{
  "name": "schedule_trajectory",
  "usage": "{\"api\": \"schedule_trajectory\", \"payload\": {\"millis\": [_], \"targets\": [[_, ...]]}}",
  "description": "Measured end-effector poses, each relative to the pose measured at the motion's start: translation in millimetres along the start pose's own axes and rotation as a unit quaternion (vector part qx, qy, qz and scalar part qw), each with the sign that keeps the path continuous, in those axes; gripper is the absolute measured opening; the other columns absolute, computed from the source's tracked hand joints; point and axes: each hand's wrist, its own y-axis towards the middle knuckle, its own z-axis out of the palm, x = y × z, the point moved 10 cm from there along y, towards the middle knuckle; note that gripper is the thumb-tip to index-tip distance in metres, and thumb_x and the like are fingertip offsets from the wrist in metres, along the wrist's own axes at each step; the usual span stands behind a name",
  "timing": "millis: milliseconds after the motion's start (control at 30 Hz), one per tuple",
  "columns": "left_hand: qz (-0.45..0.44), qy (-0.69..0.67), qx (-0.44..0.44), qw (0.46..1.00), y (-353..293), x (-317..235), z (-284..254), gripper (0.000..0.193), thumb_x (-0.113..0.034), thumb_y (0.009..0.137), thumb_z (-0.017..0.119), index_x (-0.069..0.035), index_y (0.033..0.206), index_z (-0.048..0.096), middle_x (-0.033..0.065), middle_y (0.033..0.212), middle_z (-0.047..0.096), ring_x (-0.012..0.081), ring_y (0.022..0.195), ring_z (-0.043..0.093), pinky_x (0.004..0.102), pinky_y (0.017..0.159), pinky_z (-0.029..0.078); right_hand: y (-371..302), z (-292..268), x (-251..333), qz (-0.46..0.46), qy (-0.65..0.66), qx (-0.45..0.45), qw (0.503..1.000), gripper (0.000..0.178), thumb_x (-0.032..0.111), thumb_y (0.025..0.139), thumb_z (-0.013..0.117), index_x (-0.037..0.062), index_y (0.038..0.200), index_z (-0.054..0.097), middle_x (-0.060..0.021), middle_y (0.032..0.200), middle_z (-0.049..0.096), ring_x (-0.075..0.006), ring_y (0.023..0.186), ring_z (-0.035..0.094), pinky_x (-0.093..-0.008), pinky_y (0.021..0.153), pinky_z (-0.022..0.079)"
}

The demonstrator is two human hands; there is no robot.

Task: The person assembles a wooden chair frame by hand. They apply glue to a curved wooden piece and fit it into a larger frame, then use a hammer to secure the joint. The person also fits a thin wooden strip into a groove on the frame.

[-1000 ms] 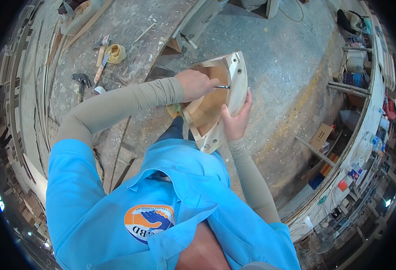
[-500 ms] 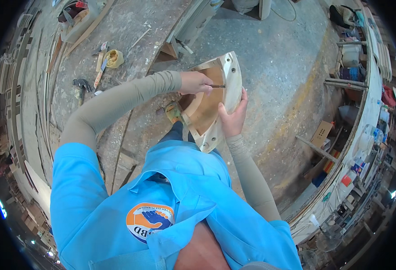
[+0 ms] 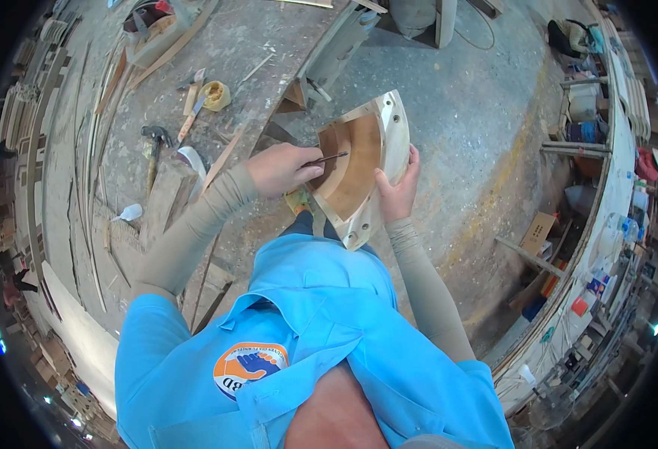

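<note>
A curved wooden frame piece [image 3: 396, 146], pale on the outside with a brown hollow inside and several round holes along its rim, is held up in front of my body. My right hand [image 3: 398, 188] grips its outer right wall, thumb on the near face and fingers behind. To the left, my left hand [image 3: 285, 169] is closed around a thin dark rod-like tool [image 3: 334, 157]. The rod's tip points right, over the hollow of the piece; whether it touches the wood I cannot tell. My left fingers partly hide the tool's other end.
On the workbench [image 3: 247, 45] at left lie a hammer [image 3: 154, 138], a knife with an orange-and-white handle [image 3: 192, 120], a yellowish roll [image 3: 216, 96] and a white bottle [image 3: 128, 212]. A tool bin [image 3: 153, 49] stands farther back. Shelving [image 3: 576, 146] lines the right side, with a cardboard box [image 3: 536, 230].
My left hand has drawn back to the left and toward me with the rod, whose tip has left the piece's right rim. My right hand still holds the piece.
</note>
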Motion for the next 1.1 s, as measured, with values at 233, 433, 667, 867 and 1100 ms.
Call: {"api": "schedule_trajectory", "payload": {"millis": [233,433,667,867,1100], "targets": [[0.061,0.03,-0.068,0.995,-49,-18,6,0.02,-0.021,0.096,0.054,-0.004,0.106,0.058,0.0168,0.079,0.063,0.0344,0.075,0.063,0.0426,0.068,0.048,-2,10,7,-0.002,0.034,-0.003,0.999,0.084,0.013,0.072,0.071,0.0003,0.144,0.029,-0.0203,0.136,0.041,-0.0341,0.129,0.04,-0.0425,0.11,0.031],[0.048,-0.065,-0.12,0.99,-83,-9,-8,0.018,-0.018,0.094,0.057,-0.003,0.105,0.058,0.015,0.081,0.065,0.0308,0.075,0.063,0.0411,0.068,0.048,-3,16,13,-0.002,0.011,0.004,1.0,0.082,0.013,0.073,0.071,0.0005,0.143,0.031,-0.02,0.136,0.041,-0.0337,0.128,0.041,-0.0429,0.11,0.032],[0.03,0.032,-0.162,0.986,-108,-4,1,0.017,-0.018,0.093,0.058,-0.005,0.105,0.059,0.0136,0.083,0.066,0.0324,0.075,0.063,0.0413,0.068,0.049,-2,29,21,-0.007,0.029,-0.002,1.0,0.081,0.012,0.072,0.072,0.0006,0.142,0.033,-0.0201,0.136,0.041,-0.034,0.128,0.04,-0.0427,0.11,0.032],[-0.01,0.025,-0.254,0.967,-145,15,-32,0.022,-0.021,0.092,0.057,-0.006,0.108,0.061,0.018,0.092,0.066,0.0379,0.086,0.064,0.0427,0.074,0.05,-5,50,33,-0.014,0.007,-0.008,1.0,0.083,0.012,0.072,0.073,0.0017,0.143,0.031,-0.0199,0.132,0.041,-0.0353,0.126,0.041,-0.0438,0.109,0.033],[-0.148,0.098,-0.403,0.898,-191,142,-117,0.026,-0.025,0.091,0.059,-0.006,0.108,0.062,0.019,0.095,0.067,0.0378,0.088,0.064,0.0427,0.076,0.05,-6,67,44,-0.023,-0.022,0.002,0.999,0.086,0.014,0.072,0.075,0.0024,0.143,0.029,-0.0201,0.132,0.04,-0.0365,0.124,0.041,-0.0447,0.108,0.033]]}}
